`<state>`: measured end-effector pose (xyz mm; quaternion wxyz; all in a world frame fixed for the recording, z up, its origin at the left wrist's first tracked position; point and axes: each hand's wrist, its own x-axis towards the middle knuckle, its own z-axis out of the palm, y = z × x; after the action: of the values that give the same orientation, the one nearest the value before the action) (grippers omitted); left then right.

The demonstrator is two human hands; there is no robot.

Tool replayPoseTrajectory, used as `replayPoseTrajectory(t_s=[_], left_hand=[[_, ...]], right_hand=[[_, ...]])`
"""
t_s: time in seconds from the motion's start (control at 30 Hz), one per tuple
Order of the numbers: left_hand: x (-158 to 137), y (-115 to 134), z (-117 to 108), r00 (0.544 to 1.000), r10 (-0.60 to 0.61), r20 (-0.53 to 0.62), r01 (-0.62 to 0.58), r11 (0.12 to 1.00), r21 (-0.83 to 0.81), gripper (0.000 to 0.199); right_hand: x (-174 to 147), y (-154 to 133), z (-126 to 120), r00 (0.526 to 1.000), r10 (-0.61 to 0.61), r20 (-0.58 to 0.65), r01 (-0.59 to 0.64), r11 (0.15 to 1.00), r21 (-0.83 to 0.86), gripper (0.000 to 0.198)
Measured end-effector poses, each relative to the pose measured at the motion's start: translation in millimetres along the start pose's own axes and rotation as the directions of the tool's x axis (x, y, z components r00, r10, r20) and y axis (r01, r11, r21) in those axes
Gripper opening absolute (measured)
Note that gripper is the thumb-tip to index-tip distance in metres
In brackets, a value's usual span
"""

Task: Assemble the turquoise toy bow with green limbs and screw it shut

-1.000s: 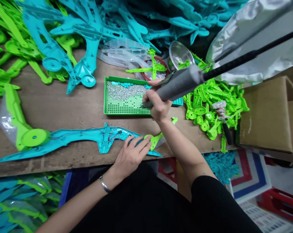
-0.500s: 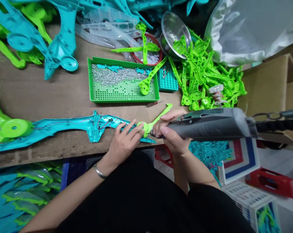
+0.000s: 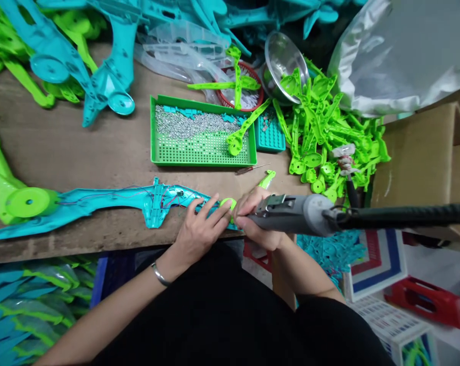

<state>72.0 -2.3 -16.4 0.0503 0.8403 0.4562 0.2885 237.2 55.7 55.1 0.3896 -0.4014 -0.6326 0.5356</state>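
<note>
A long blue plastic toy bow half (image 3: 115, 198), with thin red wires along its inside, lies across the bench near its front edge. My left hand (image 3: 202, 223) rests on its right end, fingers spread and pressing down beside a lime green piece (image 3: 227, 204). My right hand (image 3: 259, 219) is closed around a grey power screwdriver (image 3: 296, 214), its tip hidden at that green piece. The green piece's arm (image 3: 268, 179) sticks out beyond my right hand. At the bow's left end sits a larger green part with a round disc (image 3: 30, 202).
A green perforated tray (image 3: 203, 163) holds many screws. Beside it are a teal tray (image 3: 271, 145), a small screwdriver (image 3: 249, 169) and a heap of green parts (image 3: 317, 132). A steel bowl (image 3: 287, 56) and red basket (image 3: 257, 104) stand behind; a cardboard box (image 3: 413, 157) is right.
The power screwdriver has swung so that its back end points more toward me, staying in my right hand. The view has shifted slightly. My left hand stays on the blue bow half.
</note>
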Motion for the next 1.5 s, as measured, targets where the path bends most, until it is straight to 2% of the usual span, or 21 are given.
replayPoseTrajectory(t_s=[0.07,0.13,0.2,0.27,0.33,0.43,0.57,0.7,0.87,1.07,1.23,1.33,1.5], left_hand=[[-0.7,-0.6,1.4,1.0,-0.002,-0.018,0.002,1.0,0.004,0.019],[-1.0,-1.3,2.7,1.0,0.0,-0.022,0.001,1.0,0.013,0.021],[-0.5,-1.5,3.0,1.0,0.004,-0.006,-0.004,1.0,0.031,0.024],[0.9,-1.0,2.3,1.0,0.001,0.015,-0.002,0.998,0.063,0.03],[2.6,0.1,1.0,1.0,-0.009,0.028,0.006,0.995,0.095,0.038],[4.0,2.0,-1.1,0.999,-0.02,0.05,0.015,0.994,0.108,0.044],[3.2,3.0,-1.8,0.998,-0.019,0.057,0.013,0.995,0.102,0.045],[1.8,2.6,0.8,0.998,-0.021,0.055,0.015,0.995,0.099,0.043],[1.8,2.8,2.4,0.998,-0.019,0.059,0.013,0.994,0.11,0.044],[3.6,3.8,-0.7,0.998,-0.021,0.054,0.015,0.993,0.121,0.042],[2.0,2.8,2.1,0.998,-0.012,0.063,0.002,0.989,0.146,0.047],[1.3,2.4,2.3,0.995,-0.014,0.1,-0.001,0.989,0.151,0.054],[2.0,2.4,0.1,0.99,-0.019,0.137,0.004,0.994,0.109,0.051]], right_hand=[[7.7,-9.8,-5.0,0.991,-0.011,0.133,0.011,1.0,-0.002,0.019],[21.2,-18.3,-9.7,0.977,-0.071,0.202,0.066,0.997,0.031,0.018],[41.9,-21.0,-11.1,0.968,-0.217,0.127,0.202,0.972,0.116,0.021],[67.7,-15.9,-7.6,0.932,-0.357,-0.068,0.363,0.915,0.176,0.021],[93.6,-4.5,-0.2,0.895,-0.382,-0.229,0.423,0.891,0.165,0.02],[122.4,16.2,12.4,0.909,-0.301,-0.289,0.351,0.926,0.138,0.023],[138.6,34.1,23.5,0.922,-0.221,-0.317,0.27,0.956,0.116,0.035],[142.8,36.5,27.6,0.914,-0.241,-0.327,0.306,0.938,0.164,0.031],[144.3,33.4,28.5,0.924,-0.231,-0.305,0.283,0.949,0.141,0.029],[146.4,35.0,29.5,0.916,-0.285,-0.282,0.334,0.931,0.147,0.029],[145.2,22.6,30.3,0.911,-0.302,-0.281,0.347,0.929,0.126,0.032],[129.7,5.4,21.3,0.901,-0.321,-0.291,0.371,0.918,0.137,0.029],[73.7,-17.2,-10.4,0.905,-0.302,-0.299,0.346,0.932,0.106,0.018]])
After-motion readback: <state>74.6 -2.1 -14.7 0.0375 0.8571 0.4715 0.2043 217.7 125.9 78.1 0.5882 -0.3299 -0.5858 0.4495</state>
